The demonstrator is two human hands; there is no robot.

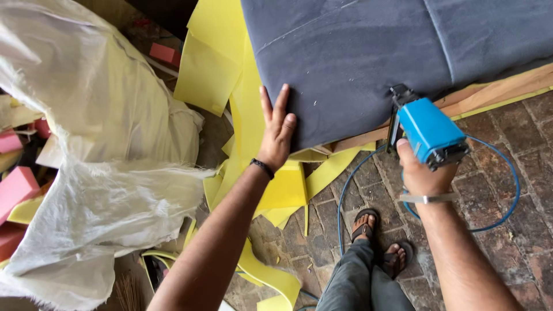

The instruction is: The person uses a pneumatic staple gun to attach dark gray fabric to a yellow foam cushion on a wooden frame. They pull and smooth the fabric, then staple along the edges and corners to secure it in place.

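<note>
While the left hand point(277, 133) lies flat and open on the grey cloth point(368, 52), near the corner of the cushion, the right hand point(421, 173) is clenched round the blue staple gun point(429, 131). The gun's nose sits right at the front edge of the cushion, where the cloth folds down over the wooden frame point(495, 92).

I think the cloth is being fastened along that edge. To do it well, the flat hand should keep the cloth pulled smooth with no wrinkles, and its fingers should stay well apart from the gun's nose. The nose should press square on the wood, not tilt.

A blue hose point(507, 201) loops from the gun over the brick floor point(518, 242), near the person's sandalled feet point(377, 239), so mind it does not snag. Yellow foam scraps point(213, 63) lie by the corner, with white cloth point(86, 144) and pink foam blocks point(17, 190) heaped further off.
</note>
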